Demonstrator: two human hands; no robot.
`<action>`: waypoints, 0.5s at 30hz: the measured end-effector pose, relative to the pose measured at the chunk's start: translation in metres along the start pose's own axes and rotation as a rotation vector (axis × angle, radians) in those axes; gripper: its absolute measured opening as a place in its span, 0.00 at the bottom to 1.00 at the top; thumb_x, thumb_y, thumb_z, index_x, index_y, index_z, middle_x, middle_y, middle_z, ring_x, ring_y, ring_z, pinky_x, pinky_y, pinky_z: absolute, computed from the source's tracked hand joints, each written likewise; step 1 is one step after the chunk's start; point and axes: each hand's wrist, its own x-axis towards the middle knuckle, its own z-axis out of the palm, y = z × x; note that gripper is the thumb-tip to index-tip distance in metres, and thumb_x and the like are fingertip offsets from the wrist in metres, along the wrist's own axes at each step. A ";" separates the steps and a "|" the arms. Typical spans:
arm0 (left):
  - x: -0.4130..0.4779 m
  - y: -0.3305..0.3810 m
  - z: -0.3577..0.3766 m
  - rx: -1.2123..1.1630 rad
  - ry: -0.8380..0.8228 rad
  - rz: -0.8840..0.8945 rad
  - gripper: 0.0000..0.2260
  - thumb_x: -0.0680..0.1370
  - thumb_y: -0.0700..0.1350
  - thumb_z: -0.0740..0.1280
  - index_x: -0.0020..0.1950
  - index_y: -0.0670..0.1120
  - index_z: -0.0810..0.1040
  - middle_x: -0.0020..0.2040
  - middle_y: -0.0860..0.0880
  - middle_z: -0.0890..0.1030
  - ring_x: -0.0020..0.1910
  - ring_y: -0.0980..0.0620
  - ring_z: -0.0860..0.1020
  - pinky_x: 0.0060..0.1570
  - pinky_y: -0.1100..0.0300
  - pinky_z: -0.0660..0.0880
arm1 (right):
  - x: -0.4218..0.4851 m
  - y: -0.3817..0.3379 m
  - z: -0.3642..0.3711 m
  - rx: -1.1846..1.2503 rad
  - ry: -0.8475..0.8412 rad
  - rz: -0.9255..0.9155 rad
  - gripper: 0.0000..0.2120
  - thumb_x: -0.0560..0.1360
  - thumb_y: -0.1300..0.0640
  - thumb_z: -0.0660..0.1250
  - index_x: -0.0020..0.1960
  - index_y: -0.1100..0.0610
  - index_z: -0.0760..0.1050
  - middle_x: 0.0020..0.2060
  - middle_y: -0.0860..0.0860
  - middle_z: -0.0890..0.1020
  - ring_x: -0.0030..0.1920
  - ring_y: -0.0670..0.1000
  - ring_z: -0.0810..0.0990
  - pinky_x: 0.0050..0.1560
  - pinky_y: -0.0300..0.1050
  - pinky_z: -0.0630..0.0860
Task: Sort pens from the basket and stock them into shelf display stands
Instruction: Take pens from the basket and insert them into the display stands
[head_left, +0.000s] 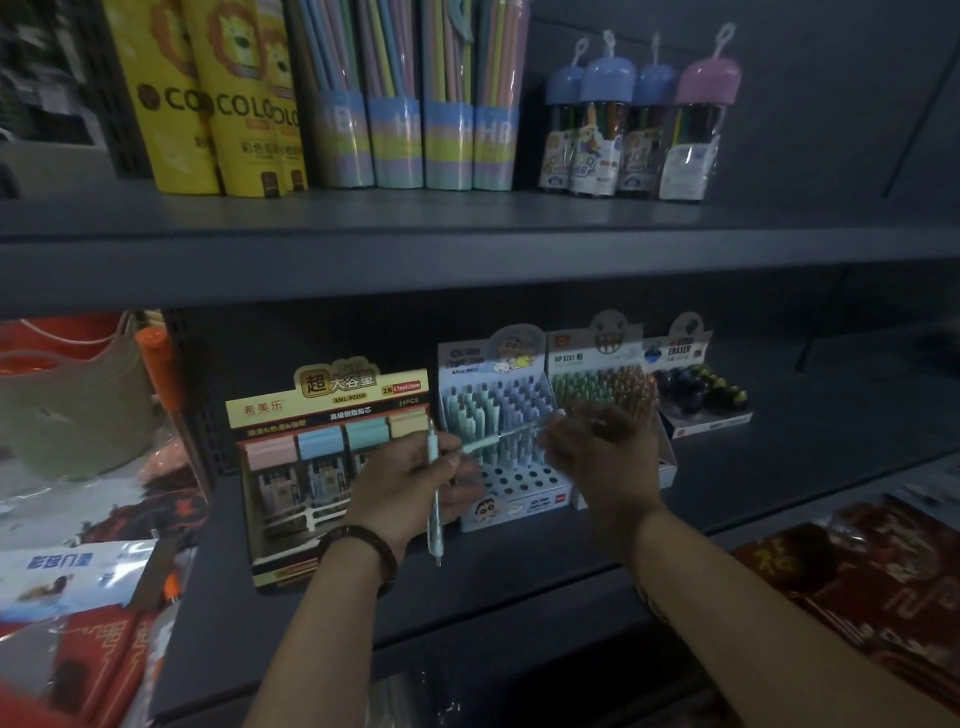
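Above the front rows of the cartoon-printed display stand (524, 499), on the lower shelf (779, 488), a pale mint pen (506, 435) lies roughly level, spanning the gap between both hands. The left hand (410, 483) pinches its near end while also gripping a second pen (434, 499) that hangs nearly upright, tip down, in curled fingers. The right hand (597, 452) has its fingers closed around the far end of the level pen, though blur hides the exact grip. Behind the hands, the stand's back rows are filled with pale blue and mint pens, while several holes in its front rows stand open, so the stocking looks partly done, with at least these two pens left to seat. The basket is not clearly in view. Just beside the stand on its right sits a second stand (602, 384) of green and copper pens; to its left stands a pencil-lead box (332, 467).
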 end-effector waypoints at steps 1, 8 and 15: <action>0.002 -0.002 0.000 0.011 0.008 -0.011 0.07 0.82 0.37 0.65 0.59 0.43 0.79 0.45 0.41 0.87 0.42 0.42 0.86 0.50 0.45 0.83 | 0.004 0.000 0.002 -0.070 0.037 -0.072 0.05 0.78 0.66 0.74 0.52 0.63 0.79 0.45 0.61 0.87 0.41 0.56 0.88 0.39 0.45 0.84; 0.019 -0.008 -0.009 0.216 0.074 0.030 0.11 0.86 0.47 0.56 0.62 0.51 0.78 0.41 0.48 0.82 0.34 0.54 0.74 0.36 0.57 0.71 | 0.026 0.003 0.012 -0.820 0.063 -0.573 0.03 0.80 0.56 0.72 0.48 0.54 0.83 0.30 0.46 0.84 0.31 0.39 0.83 0.32 0.27 0.73; 0.027 -0.008 -0.012 0.196 0.139 0.086 0.07 0.85 0.44 0.59 0.58 0.47 0.76 0.45 0.53 0.87 0.45 0.51 0.85 0.44 0.55 0.79 | 0.043 0.021 0.028 -1.070 -0.031 -0.722 0.11 0.79 0.61 0.68 0.38 0.57 0.77 0.28 0.50 0.79 0.27 0.43 0.79 0.30 0.35 0.73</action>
